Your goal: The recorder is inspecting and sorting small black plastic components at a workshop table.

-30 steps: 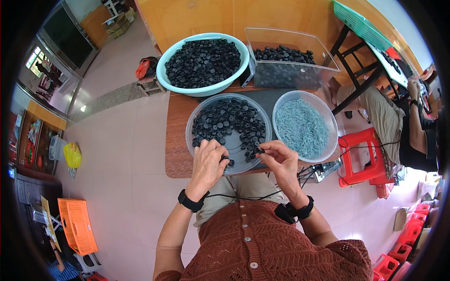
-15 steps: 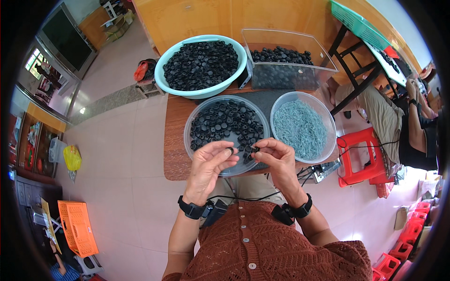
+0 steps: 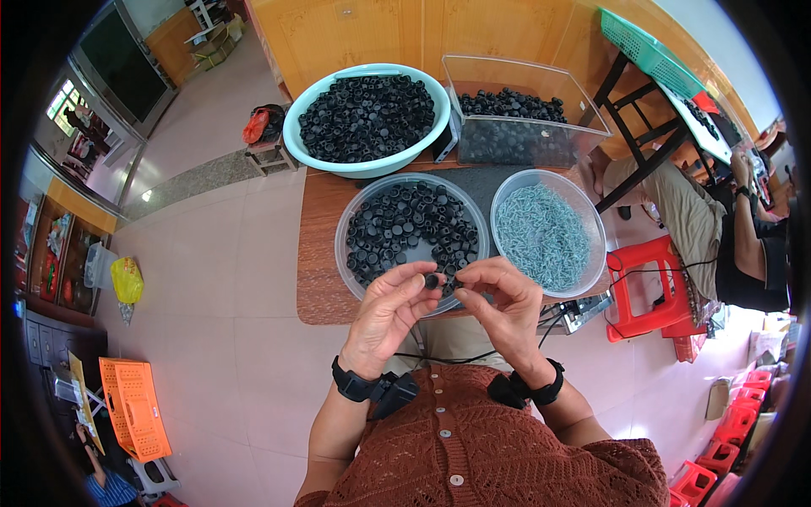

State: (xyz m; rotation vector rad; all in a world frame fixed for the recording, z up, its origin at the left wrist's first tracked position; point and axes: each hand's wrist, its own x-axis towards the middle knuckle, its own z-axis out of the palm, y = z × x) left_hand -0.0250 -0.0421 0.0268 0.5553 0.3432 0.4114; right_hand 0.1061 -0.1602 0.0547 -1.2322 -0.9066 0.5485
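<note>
So a small black plastic cap [image 3: 432, 281] is now pinched between the thumb and fingertips of the left hand [image 3: 382, 319], palm turned up, while another small black piece [image 3: 455, 286] is gripped by the right hand [image 3: 505, 306], mostly covered by the fingers. A second ago the left hand was dipped palm-down into the loose black caps [image 3: 401, 224] in the shallow clear round tub [image 3: 419, 253]; since then it's been lifted and flipped over, and the two pieces have been brought almost together. Whether they actually touch can't be told from this angle. Both are held over the near edge of that tub, which is set on the wooden table [image 3: 319, 291]. Pretty much everything else is left where it was: the bluish-silver screws [image 3: 542, 237] are piled in the clear round bowl [image 3: 599, 253] to the right, and more black caps are heaped in the pale turquoise basin [image 3: 372, 170] and the clear rectangular bin [image 3: 581, 142] at the back.
</note>
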